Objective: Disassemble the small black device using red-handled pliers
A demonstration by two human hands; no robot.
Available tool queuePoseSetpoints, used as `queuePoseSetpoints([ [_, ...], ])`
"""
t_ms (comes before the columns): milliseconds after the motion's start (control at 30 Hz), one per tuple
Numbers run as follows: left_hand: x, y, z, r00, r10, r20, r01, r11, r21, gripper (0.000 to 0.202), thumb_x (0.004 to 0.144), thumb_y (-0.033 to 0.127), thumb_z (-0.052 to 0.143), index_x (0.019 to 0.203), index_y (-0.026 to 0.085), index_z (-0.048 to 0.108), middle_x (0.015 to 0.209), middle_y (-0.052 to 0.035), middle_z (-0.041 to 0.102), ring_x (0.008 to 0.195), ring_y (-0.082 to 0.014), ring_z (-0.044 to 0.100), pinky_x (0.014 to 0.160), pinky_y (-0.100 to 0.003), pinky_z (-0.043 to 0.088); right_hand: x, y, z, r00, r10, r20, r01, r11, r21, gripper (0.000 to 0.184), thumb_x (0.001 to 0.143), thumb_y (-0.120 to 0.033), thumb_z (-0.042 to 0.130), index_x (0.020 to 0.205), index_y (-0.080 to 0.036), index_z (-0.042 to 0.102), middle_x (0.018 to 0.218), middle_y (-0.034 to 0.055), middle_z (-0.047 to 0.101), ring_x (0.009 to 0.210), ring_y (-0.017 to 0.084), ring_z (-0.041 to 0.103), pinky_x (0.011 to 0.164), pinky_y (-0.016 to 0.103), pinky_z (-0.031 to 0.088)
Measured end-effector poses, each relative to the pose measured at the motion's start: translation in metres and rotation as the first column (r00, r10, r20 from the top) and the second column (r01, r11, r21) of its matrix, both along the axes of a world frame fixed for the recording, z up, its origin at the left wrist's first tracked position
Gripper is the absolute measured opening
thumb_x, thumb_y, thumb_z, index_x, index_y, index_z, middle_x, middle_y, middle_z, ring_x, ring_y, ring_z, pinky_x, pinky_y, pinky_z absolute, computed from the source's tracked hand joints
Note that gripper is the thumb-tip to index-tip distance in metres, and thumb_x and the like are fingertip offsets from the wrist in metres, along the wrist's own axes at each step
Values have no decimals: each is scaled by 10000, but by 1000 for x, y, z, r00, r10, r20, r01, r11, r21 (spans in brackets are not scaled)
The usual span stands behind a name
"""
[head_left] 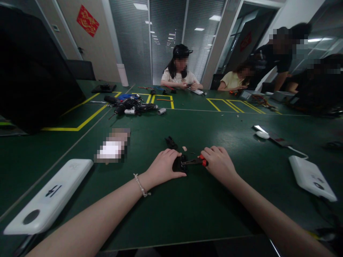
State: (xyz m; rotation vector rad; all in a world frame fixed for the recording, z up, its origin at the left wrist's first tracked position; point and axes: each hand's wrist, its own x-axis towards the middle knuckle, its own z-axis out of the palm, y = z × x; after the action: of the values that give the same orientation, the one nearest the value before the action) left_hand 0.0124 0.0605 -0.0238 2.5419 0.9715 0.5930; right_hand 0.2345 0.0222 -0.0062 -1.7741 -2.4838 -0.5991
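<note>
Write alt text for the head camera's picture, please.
A person's left hand holds a small black part on a green table, while the right hand grips red-handled pliers, their tips at the part. White devices lie to either side; other people are farther back.

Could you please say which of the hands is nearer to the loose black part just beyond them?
Left. The left hand, holding a black piece, is just short of the loose black part; the right hand, gripping red-handled pliers, is farther, to its right.
</note>
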Motion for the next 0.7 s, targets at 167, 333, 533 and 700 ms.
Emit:
queuePoseSetpoints([
  [167, 0, 0, 1, 1000, -5, 2, 5, 1000, -2, 594, 639, 552, 606, 1093, 194, 473, 1043, -57, 540, 985, -246, 484, 841, -391, 393, 0, 1, 0, 1000, -14, -5, 14, 1000, -18, 186, 683, -130, 486, 836, -180, 580, 859, 45, 592, 785, 199, 471, 705, 333, 285],
  [333, 0, 0, 0, 1000, -3, 0, 3, 1000, 4, 586, 643, 547, 606, 1091, 195, 470, 1051, -52, 538, 988, -240, 482, 843, -387, 394, 1, 3, -3, 999, -18, -26, 17, 999, -50, 176, 695, -150, 483, 838, -184, 580, 866, 41, 595, 779, 193, 477, 701, 324, 290],
  [533, 0, 1, -3, 1000, -9, 6, 9, 1000, 29, 574, 637, 534, 622, 1073, 192, 473, 1033, -50, 542, 978, -238, 484, 842, -385, 393, 0, 1, -1, 1000, -5, 0, 5, 1000, 1, 188, 680, -122, 487, 831, -180, 583, 857, 49, 592, 792, 200, 469, 719, 330, 277],
  [700, 0, 1, -2, 1000, -8, 13, 8, 1000, 26, 571, 638, 533, 620, 1076, 197, 473, 1030, -53, 545, 975, -245, 487, 836, -392, 394, 1, 2, -2, 1000, 1, -17, -1, 1000, -2, 183, 675, -147, 498, 836, -180, 577, 859, 50, 587, 791, 198, 469, 714, 326, 275],
])
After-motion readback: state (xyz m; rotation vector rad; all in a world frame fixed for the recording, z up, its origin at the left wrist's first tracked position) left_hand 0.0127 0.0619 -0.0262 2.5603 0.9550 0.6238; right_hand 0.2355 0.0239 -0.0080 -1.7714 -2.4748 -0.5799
